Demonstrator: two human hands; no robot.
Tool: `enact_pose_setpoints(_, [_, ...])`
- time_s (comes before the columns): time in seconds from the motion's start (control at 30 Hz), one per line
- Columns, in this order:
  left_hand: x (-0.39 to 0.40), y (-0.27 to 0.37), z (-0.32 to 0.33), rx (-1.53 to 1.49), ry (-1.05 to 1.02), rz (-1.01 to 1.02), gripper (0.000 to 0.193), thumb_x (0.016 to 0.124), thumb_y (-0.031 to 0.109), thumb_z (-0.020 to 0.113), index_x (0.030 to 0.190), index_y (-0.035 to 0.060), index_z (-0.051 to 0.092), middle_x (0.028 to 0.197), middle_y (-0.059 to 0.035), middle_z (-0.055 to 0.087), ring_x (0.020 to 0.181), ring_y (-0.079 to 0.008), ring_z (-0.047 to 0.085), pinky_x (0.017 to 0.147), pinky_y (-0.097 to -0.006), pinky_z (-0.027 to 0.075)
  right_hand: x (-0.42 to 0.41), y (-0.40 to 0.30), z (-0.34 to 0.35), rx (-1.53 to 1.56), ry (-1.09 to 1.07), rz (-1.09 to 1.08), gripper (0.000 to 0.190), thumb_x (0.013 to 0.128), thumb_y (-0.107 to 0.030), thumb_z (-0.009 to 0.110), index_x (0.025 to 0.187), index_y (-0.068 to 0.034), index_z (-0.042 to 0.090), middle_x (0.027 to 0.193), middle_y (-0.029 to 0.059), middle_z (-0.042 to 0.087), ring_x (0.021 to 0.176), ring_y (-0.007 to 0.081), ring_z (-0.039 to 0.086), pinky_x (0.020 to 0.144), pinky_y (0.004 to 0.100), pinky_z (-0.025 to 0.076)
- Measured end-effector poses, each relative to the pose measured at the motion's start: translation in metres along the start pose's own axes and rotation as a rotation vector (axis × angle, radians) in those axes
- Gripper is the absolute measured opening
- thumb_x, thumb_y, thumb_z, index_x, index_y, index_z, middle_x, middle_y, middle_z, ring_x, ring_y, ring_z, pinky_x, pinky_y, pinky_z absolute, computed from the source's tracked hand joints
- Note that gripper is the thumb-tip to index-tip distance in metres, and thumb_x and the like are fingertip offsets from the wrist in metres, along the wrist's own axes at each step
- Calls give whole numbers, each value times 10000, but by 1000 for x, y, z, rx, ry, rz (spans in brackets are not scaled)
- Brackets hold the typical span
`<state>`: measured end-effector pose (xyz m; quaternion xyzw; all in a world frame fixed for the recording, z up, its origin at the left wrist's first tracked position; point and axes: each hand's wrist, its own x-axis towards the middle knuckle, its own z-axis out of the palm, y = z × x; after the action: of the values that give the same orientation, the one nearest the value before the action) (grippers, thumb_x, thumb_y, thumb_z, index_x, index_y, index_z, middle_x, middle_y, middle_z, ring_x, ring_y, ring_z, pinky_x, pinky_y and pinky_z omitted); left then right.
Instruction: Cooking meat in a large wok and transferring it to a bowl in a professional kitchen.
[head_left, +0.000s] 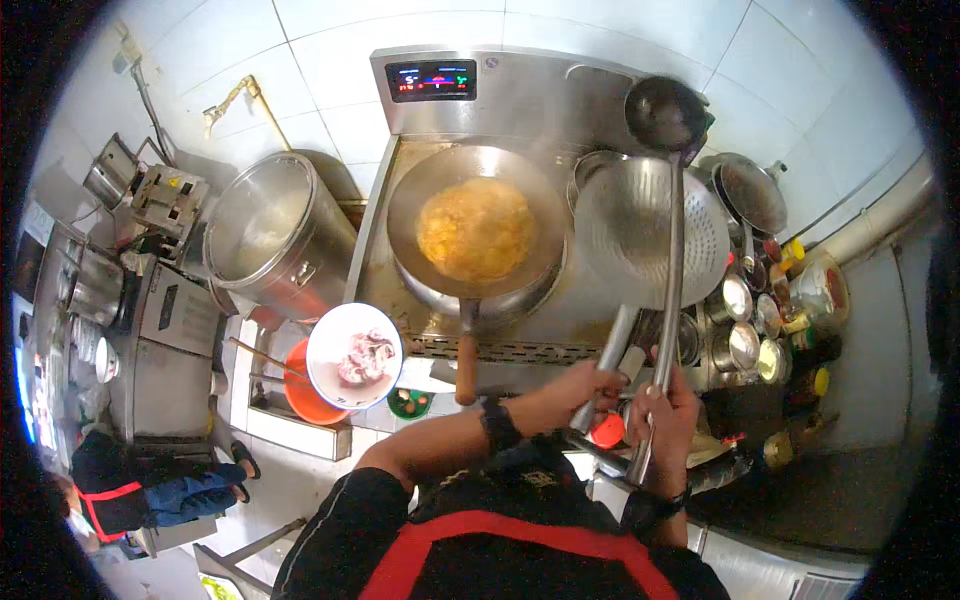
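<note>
My left hand (585, 390) is closed around the metal handle of a round perforated strainer (694, 225), held over the stove's right side. My right hand (667, 420) grips the long steel handle of a ladle (666, 112), whose dark bowl is up near the back panel. The ladle's handle passes across the strainer. Left of the strainer, a wok (405, 217) with a wooden handle rests on the stove and holds bubbling orange-yellow liquid. A white bowl (326, 352) with pieces of raw-looking meat is at the wok's lower left.
A tall steel stockpot (322, 232) stands left of the stove (375, 300). Below it an orange basin (300, 382) sits in a sink. Seasoning containers (744, 345) and bottles crowd the right side. Another person (127, 487) is at the far lower left.
</note>
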<state>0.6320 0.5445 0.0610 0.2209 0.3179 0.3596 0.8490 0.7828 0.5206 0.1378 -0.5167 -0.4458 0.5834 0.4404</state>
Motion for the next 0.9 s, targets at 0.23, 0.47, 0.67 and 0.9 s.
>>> enact_pose_setpoints(0.23, [-121, 35, -61, 503, 439, 221, 182, 836, 181, 642, 770, 34, 556, 630, -42, 565, 491, -132, 524, 430, -293, 437, -2, 0, 30, 123, -166, -94, 395, 934, -93, 561, 1319, -69, 475, 629, 0, 484, 408, 79, 445, 355, 250, 381])
enact_pose_setpoints(0.47, [-193, 47, -131, 572, 905, 410, 136, 784, 85, 628, 755, -21, 547, 567, -46, 538, 510, -145, 563, 407, -304, 417, 40, 52, 36, -282, -254, -29, 157, 914, -96, 572, 1062, -42, 571, 559, -10, 480, 404, 93, 474, 367, 262, 383])
enact_pose_setpoints(0.67, [-211, 77, -230, 1254, 1193, 273, 392, 707, 193, 721, 885, -135, 600, 753, -255, 647, 725, -364, 672, 688, -406, 526, 100, 75, 48, -864, -297, -213, 474, 824, -181, 590, 1268, -24, 535, 760, 170, 645, 635, 302, 642, 631, 439, 518])
enact_pose_setpoints(0.9, [-200, 104, -246, 1361, 1273, 190, 391, 716, 188, 699, 944, -106, 577, 872, -336, 641, 909, -440, 655, 774, -444, 532, 169, 119, 41, -992, -271, -466, 474, 792, -203, 614, 1230, -33, 556, 850, 244, 644, 812, 432, 626, 732, 473, 498])
